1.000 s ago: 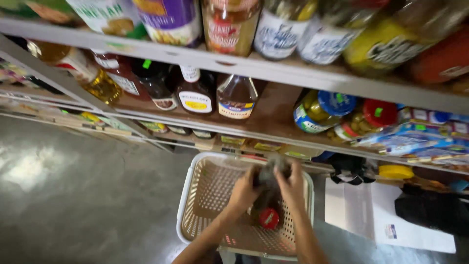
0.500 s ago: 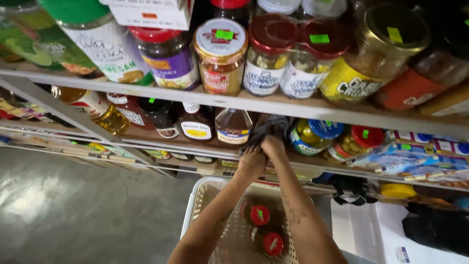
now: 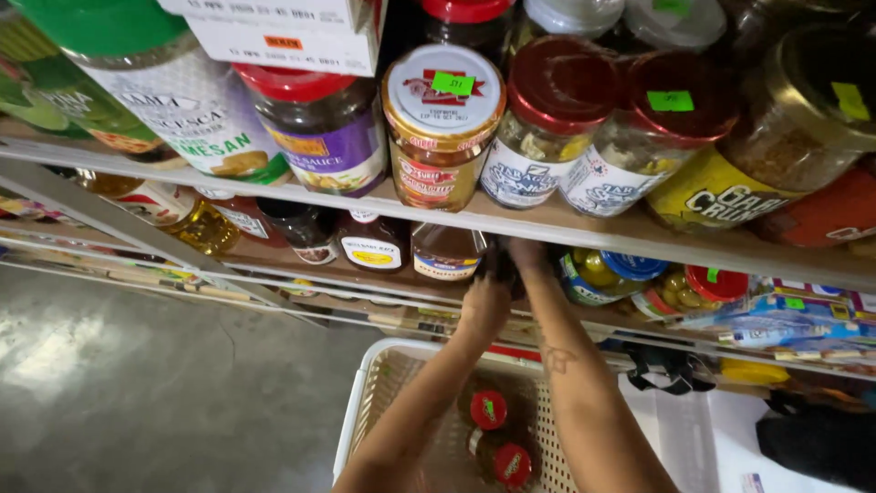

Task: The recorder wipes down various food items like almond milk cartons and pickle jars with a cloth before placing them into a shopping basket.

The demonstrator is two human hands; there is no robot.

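**Up close: two hands set a dark bottle on a crowded grocery shelf**

Nearest to the viewer, a white plastic basket (image 3: 365,411) sits low on the grey floor (image 3: 137,383). It holds two bottles with red caps (image 3: 489,410), lying among the weave where they cannot roll away. Both forearms rise out of the bottom of the view, over the basket, toward the shelving.

Further up, the left hand (image 3: 484,306) and the right hand (image 3: 527,256) meet at the lower shelf (image 3: 274,251). Between them is a dark bottle (image 3: 500,265), mostly hidden by the fingers and by the shelf board above. Both hands are closed around it, one on each side, which looks like a steadying grip for a narrow gap. It stands at the shelf's front edge, just right of a brown sauce bottle (image 3: 445,251) and left of a jar with a blue lid (image 3: 607,274).

Along the same shelf, more dark sauce bottles stand in a row to the left, labels facing out. A jar with a red lid (image 3: 703,290) lies tilted to the right.

Farthest and highest, the upper shelf (image 3: 584,228) carries large jars leaning toward the camera: a round tin with a gold rim (image 3: 443,123), red-lidded jars (image 3: 557,119), and a green-lidded tub (image 3: 173,100).
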